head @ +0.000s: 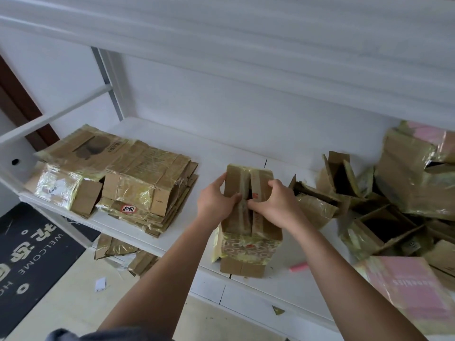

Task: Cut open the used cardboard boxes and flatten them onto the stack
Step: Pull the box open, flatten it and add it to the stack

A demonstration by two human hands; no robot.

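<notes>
A taped brown cardboard box [248, 244] stands upright on the white shelf [209, 153] in the middle. Its top flaps are split along the centre seam. My left hand [216, 200] grips the left top flap, fingers curled into the seam. My right hand [275, 200] grips the right top flap the same way. A stack of flattened boxes [138, 178] lies on the shelf to the left. A pink cutter [298, 267] lies on the shelf to the right of the box, near the front edge.
A heap of opened and unflattened boxes [384, 200] fills the shelf's right side, with a pink box [403, 289] at the front. Flattened cardboard [118, 252] lies on the floor below the shelf. A dark welcome mat [32, 252] covers the floor at left.
</notes>
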